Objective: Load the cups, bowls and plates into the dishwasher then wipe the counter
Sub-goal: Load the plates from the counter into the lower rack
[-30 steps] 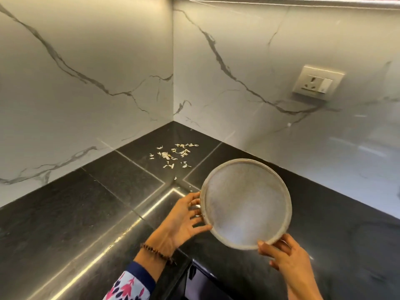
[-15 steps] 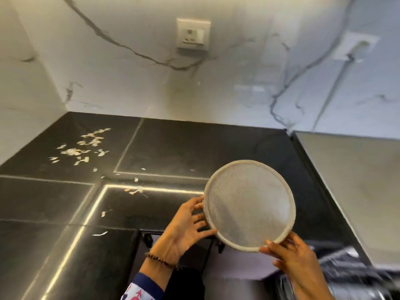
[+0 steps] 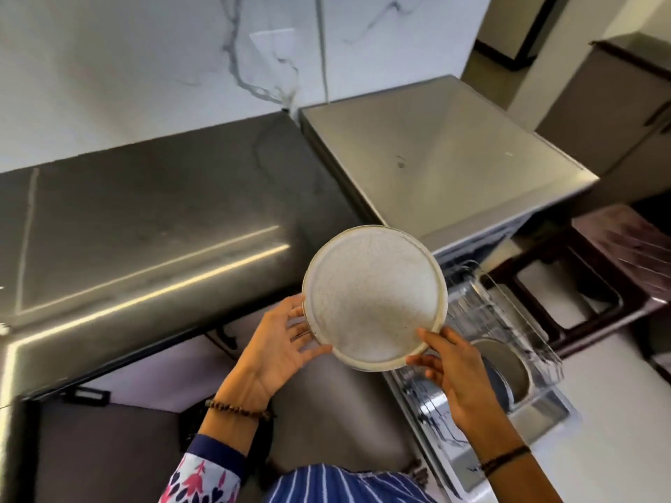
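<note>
Plate [image 3: 374, 299] in the air between my 2 hands, a round, speckled cream one with a low raised rim, tilted so its face looks up at me. It hangs in front of the spot where the counter meets the dishwasher. My left hand [image 3: 276, 350] holds the lower-left rim, thumb lying along the edge and fingers spread behind it. My right hand [image 3: 450, 372] pinches the lower-right rim, thumb on the face and fingers tucked underneath. It looks like stoneware to me, so I expect it to be stiff, fairly weighty for its width, and quick to chip if it knocks on wire or steel. The glazed face may be slick, so I judge the raised rim to be the only honest place to hold it. For slotting it in, I would shift to 1 hand on the upper edge and lower it on edge between the tines. Just below and to the right of the plate, the dishwasher's wire rack [image 3: 515, 321] is pulled out. 1 round dish [image 3: 508, 368] already stands in it. Beyond the plate are the dishwasher's steel top [image 3: 435, 165] and the dark counter [image 3: 145, 230], both backed by a veined marble wall [image 3: 145, 67].
</note>
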A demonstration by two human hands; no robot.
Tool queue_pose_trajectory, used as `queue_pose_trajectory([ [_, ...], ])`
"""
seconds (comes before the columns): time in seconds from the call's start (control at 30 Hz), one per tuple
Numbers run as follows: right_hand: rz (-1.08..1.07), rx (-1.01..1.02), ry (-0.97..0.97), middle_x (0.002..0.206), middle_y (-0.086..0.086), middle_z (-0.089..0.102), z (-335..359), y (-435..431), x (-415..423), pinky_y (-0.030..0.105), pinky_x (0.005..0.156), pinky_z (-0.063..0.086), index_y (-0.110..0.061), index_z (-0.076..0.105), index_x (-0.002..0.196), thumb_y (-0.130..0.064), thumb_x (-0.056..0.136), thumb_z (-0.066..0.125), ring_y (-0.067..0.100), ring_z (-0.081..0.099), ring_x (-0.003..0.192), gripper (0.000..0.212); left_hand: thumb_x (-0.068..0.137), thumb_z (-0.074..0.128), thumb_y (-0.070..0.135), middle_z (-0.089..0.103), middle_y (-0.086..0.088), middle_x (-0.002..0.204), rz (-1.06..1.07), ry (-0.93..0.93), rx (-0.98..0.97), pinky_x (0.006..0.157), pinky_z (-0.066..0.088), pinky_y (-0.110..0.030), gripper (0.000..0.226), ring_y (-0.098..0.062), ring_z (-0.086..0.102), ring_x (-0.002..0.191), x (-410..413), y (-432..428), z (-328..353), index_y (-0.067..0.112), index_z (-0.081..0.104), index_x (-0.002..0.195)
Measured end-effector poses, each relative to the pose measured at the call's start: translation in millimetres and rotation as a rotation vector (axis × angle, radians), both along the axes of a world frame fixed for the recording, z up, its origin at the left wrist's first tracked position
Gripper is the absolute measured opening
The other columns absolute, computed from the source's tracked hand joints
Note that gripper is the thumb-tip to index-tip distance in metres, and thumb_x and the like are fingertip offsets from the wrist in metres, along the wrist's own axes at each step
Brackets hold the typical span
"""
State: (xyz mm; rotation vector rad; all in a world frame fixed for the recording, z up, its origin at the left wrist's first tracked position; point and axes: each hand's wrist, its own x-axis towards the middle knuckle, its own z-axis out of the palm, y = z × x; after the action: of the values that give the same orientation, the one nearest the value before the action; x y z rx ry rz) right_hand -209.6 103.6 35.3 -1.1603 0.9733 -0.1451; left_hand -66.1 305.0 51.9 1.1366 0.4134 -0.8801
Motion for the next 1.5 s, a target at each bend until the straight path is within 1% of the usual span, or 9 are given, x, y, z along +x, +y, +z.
queue_pose_trajectory([
  [0.2, -0.097, -0.008, 0.05, 0.075, 0.008, 0.066, -30, -95, -66, 0.027, 0.06, 0.049, -0.018, 0.069, 0.107, -0.02, 0.091, 0.068, 0.015, 0.061, 0.06, 0.016, 0.088, 0.066, 0.028, 0.057, -0.026, 0.128, -0.113, 0.056, 0.046, 0.085, 0.057, -0.054, 0.045, -0.039, 0.062, 0.114, -54, -102, -25, 0.003, 0.057, 0.125],
  [0.37, -0.145, -0.016, 0.082, 0.069, 0.005, 0.067, -61, -171, -109, 0.042, 0.078, 0.056, -0.022, 0.069, 0.109, -0.025, 0.091, 0.07, 0.017, 0.059, 0.063, 0.018, 0.09, 0.065, 0.027, 0.063, -0.02, 0.112, -0.19, 0.119, 0.082, 0.089, 0.053, -0.058, 0.041, -0.036, 0.064, 0.108, -85, -192, -57, 0.001, 0.059, 0.121],
  [0.53, -0.169, -0.077, 0.119, 0.069, 0.011, 0.064, -81, -225, -125, 0.023, 0.056, 0.052, -0.021, 0.068, 0.105, -0.026, 0.094, 0.067, 0.018, 0.058, 0.063, 0.012, 0.089, 0.066, 0.024, 0.059, -0.021, 0.116, -0.227, 0.193, 0.078, 0.088, 0.055, -0.056, 0.042, -0.037, 0.062, 0.109, -93, -256, -93, 0.005, 0.055, 0.126],
  [0.77, -0.246, -0.184, 0.21, 0.059, 0.002, 0.059, -147, -304, -139, 0.016, 0.041, 0.037, -0.011, 0.066, 0.095, -0.022, 0.095, 0.066, 0.007, 0.053, 0.044, 0.01, 0.093, 0.06, 0.016, 0.06, -0.017, 0.111, -0.295, 0.207, 0.089, 0.087, 0.056, -0.043, 0.02, -0.033, 0.058, 0.116, -100, -355, -167, 0.01, 0.056, 0.112],
  [0.93, -0.293, -0.323, 0.288, 0.061, -0.019, 0.065, -190, -358, -141, 0.016, 0.056, 0.044, -0.022, 0.07, 0.095, -0.026, 0.093, 0.069, -0.004, 0.056, 0.052, 0.005, 0.095, 0.058, 0.014, 0.063, -0.02, 0.118, -0.438, 0.211, 0.171, 0.089, 0.056, -0.042, 0.029, -0.031, 0.062, 0.113, -96, -416, -224, 0.003, 0.057, 0.122],
  [1.03, -0.304, -0.345, 0.356, 0.081, -0.006, 0.072, -213, -395, -140, 0.028, 0.067, 0.055, -0.021, 0.071, 0.098, -0.028, 0.092, 0.07, 0.011, 0.067, 0.073, 0.009, 0.095, 0.058, 0.017, 0.066, -0.018, 0.111, -0.513, 0.234, 0.196, 0.089, 0.056, -0.042, 0.026, -0.027, 0.065, 0.106, -94, -450, -262, 0.002, 0.06, 0.116],
  [1.23, -0.218, -0.592, 0.572, 0.089, 0.0, 0.073, -251, -454, -133, 0.034, 0.075, 0.055, -0.023, 0.068, 0.097, -0.039, 0.092, 0.067, 0.022, 0.067, 0.084, 0.017, 0.1, 0.049, 0.018, 0.065, -0.015, 0.121, -0.611, 0.201, 0.282, 0.087, 0.057, -0.038, 0.031, -0.024, 0.063, 0.112, -85, -492, -319, 0.002, 0.059, 0.124],
  [1.37, -0.144, -0.792, 0.719, 0.089, 0.006, 0.074, -275, -478, -131, 0.043, 0.077, 0.055, -0.017, 0.064, 0.095, -0.043, 0.093, 0.06, 0.034, 0.066, 0.084, 0.026, 0.1, 0.048, 0.016, 0.067, -0.014, 0.119, -0.646, 0.193, 0.315, 0.088, 0.057, -0.037, 0.029, -0.022, 0.065, 0.109, -80, -504, -339, 0.001, 0.06, 0.122],
  [1.5, -0.087, -0.887, 0.806, 0.083, 0.006, 0.073, -297, -488, -131, 0.04, 0.072, 0.054, -0.025, 0.06, 0.098, -0.055, 0.092, 0.05, 0.033, 0.065, 0.077, 0.032, 0.099, 0.05, 0.017, 0.069, -0.013, 0.116, -0.656, 0.198, 0.339, 0.086, 0.057, -0.036, 0.027, -0.022, 0.066, 0.108, -77, -512, -357, 0.002, 0.063, 0.118],
])
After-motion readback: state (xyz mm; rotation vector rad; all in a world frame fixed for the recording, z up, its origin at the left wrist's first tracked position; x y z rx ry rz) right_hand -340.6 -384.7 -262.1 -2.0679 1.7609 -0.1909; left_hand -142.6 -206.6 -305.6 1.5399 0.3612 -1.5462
